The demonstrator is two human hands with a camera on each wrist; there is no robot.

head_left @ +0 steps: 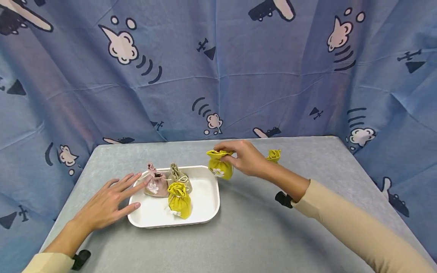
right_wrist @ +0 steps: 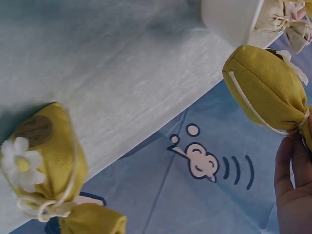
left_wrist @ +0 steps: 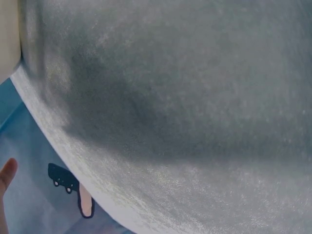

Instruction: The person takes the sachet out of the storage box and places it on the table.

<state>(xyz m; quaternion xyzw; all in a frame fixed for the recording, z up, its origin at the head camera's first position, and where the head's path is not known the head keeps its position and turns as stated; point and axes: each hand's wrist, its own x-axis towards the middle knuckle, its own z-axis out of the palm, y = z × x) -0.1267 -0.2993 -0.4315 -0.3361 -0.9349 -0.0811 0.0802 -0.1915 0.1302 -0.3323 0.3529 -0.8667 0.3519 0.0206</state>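
Pinching the gathered neck of a held yellow pouch (head_left: 220,169), the right hand (head_left: 244,157) keeps its grip between thumb and fingers, with the pouch just beside the far right corner of a white tray (head_left: 205,199). Sewn on that pouch is a white flower, and a pale cord runs along its side.

Round and dark, a patch (right_wrist: 35,130) sits on the loose yellow pouch (right_wrist: 68,151) on the worktop (head_left: 256,223); whatever is marked on it is too blurred to read. That pouch also bears a white flower (right_wrist: 22,164) with a yellow centre and a knotted pale cord, and in the head view the right forearm partly covers it.

Three drawstring pouches stand in the tray, toward its left and middle: a pink pouch (head_left: 157,186) with a white flower, a grey-beige pouch (head_left: 185,182) with a cream cord, and in front of these a tray yellow pouch (head_left: 179,203) with a white flower low on it. Their contents are hidden.

Fingers spread, the left hand (head_left: 110,199) lies over the tray's left rim; one fingertip overlaps the pink pouch, though whether it touches cannot be told. Behind the worktop hangs a blue curtain (head_left: 259,76) printed with pale cloud shapes and dark curved strokes.
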